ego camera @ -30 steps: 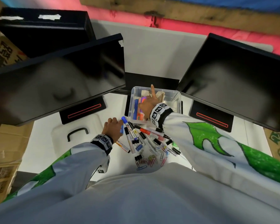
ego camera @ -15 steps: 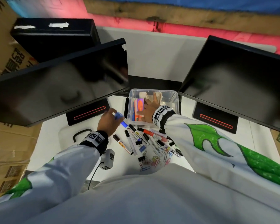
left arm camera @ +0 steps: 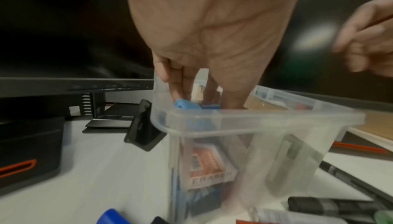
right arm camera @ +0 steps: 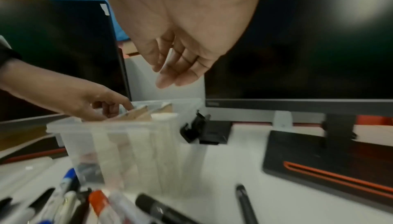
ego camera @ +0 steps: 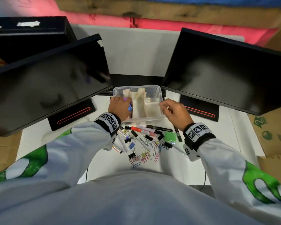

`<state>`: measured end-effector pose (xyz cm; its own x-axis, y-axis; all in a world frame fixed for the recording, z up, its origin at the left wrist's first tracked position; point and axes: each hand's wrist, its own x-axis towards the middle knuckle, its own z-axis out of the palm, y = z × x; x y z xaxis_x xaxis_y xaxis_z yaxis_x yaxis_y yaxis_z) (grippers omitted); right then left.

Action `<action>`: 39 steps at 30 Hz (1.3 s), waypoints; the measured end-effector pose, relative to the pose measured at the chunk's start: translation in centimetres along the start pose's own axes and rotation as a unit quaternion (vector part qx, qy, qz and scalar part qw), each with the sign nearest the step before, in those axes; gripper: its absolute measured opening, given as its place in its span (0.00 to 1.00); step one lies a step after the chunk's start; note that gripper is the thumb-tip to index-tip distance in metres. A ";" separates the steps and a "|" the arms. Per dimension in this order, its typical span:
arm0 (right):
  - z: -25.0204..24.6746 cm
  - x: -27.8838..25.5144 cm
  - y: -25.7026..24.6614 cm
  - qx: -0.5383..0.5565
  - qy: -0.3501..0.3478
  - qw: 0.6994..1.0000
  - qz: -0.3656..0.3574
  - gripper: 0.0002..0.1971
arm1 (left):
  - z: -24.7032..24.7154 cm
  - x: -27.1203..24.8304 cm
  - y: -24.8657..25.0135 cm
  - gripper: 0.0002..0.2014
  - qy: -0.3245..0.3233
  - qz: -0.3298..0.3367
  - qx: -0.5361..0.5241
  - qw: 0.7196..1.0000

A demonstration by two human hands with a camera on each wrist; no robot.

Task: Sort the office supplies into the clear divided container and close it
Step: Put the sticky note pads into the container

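Head view: The left hand (ego camera: 119,106) reaches down into the left slot of the clear box (ego camera: 159,96). The right hand (ego camera: 177,111) floats just past the box's right wall, fingers loose and holding nothing. Markers (ego camera: 140,129) and paper clips (ego camera: 146,157) lie on the white desk (ego camera: 68,153) near the box.

Left wrist view: The fingers (left arm camera: 180,83) curl around a blue marker (left arm camera: 187,105) that stands in the slot.

Right wrist view: The right hand's fingers (right arm camera: 180,69) hang above the box, not touching it.
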<state>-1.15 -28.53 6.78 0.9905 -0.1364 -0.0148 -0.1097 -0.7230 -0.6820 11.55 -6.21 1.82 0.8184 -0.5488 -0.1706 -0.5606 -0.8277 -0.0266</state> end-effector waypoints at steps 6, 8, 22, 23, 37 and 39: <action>1.6 -4.7 4.1 -0.111 -0.085 0.986 0.092 0.03 | 0.8 1.6 0.3 0.20 -0.059 0.081 0.097 0.990; 3.1 -5.2 5.6 -0.187 -0.161 0.963 0.110 0.09 | 0.9 2.2 0.1 0.21 -0.088 0.100 0.119 0.984; 5.0 -5.2 7.0 -0.259 -0.255 0.923 0.128 0.17 | 0.5 1.8 -1.3 0.24 0.016 0.040 0.072 0.996; 4.2 -5.0 6.1 -0.234 -0.280 0.923 0.123 0.12 | 0.4 1.9 -1.4 0.24 0.024 0.040 0.069 0.997; 6.7 7.3 -7.9 -0.109 -0.171 0.979 -0.026 0.16 | 0.8 2.2 -4.5 0.19 0.069 -0.180 -0.355 0.915; 8.4 8.4 -8.8 -0.188 -0.169 0.966 -0.053 0.13 | 1.1 2.0 -4.9 0.19 0.056 -0.185 -0.392 0.900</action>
<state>8.87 -17.67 6.48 0.9610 0.1347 -0.2414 0.0342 -0.9244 -0.3798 15.80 -3.18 0.54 0.9628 -0.1915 -0.1907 -0.0228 -0.7607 0.6487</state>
